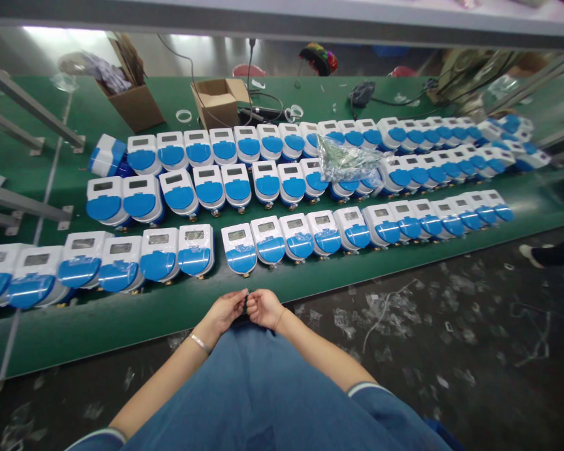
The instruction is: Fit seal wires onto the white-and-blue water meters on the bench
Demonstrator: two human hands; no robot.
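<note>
A: Long green bench [122,313], rows of white-and-blue meters [239,249], a crinkled plastic bag [345,160] atop the middle row, a cardboard box [219,100] behind.

B: And nearer, just off the front edge?

A: Left hand [225,311] and right hand [264,308] together over the lap [263,388], each grip pinched shut on a small dark piece [247,303], too tiny to identify.

B: Best held low, close to the body; pinch firm yet light, wrists steady.
</note>
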